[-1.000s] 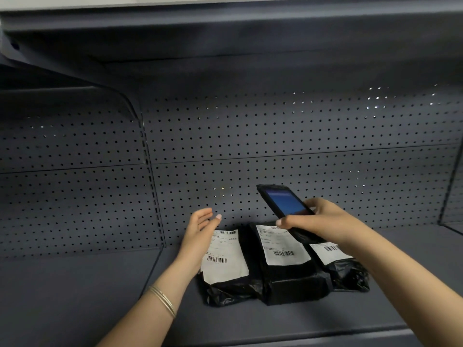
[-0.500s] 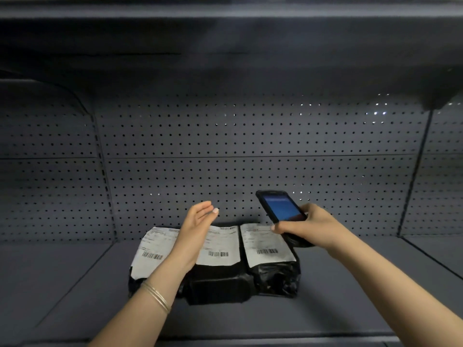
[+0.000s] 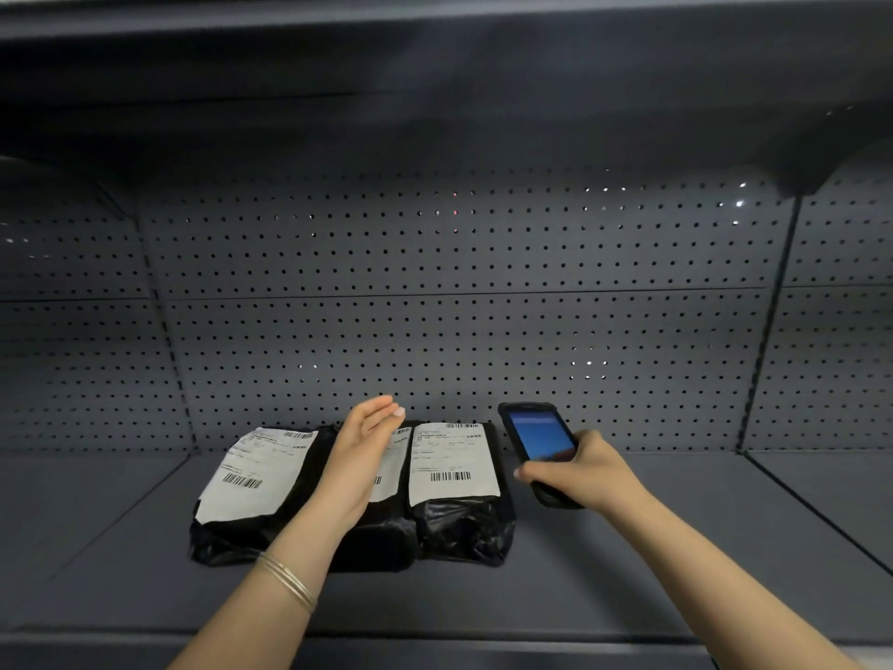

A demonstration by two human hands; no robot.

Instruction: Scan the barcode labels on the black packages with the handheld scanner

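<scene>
Packages first, from the head view: three black packages sit side by side at the back of the shelf [image 3: 628,563], touching one another, each with a white label facing up. Left package [image 3: 251,500] shows its barcode clearly; middle package [image 3: 381,539] is half hidden, because the left hand [image 3: 360,456] hovers flat and open above it, fingers together, holding nothing. Whether that palm touches the label I cannot tell. Right package [image 3: 459,515] is fully exposed, its barcode [image 3: 450,476] low on the label and unobstructed.

Over to the right hand [image 3: 580,476]: it's wrapped firmly around the lower body of the scanner [image 3: 536,442], thumb on the near side, blue screen lit and tilted up toward the person. The scanner sits just beside the right package, off its right edge, and its nose looks aimed at the pegboard [image 3: 435,307] rather than down at a label.

My read: the right-hand barcode is the natural target. Doing it well means tipping the scanner's front end down and left until it faces that barcode squarely, holding it a little above the label. The plastic wrap looks crinkly, so the label could bow; the free left hand could press it flat, and should move clear of the middle barcode before that one's turn.
</scene>
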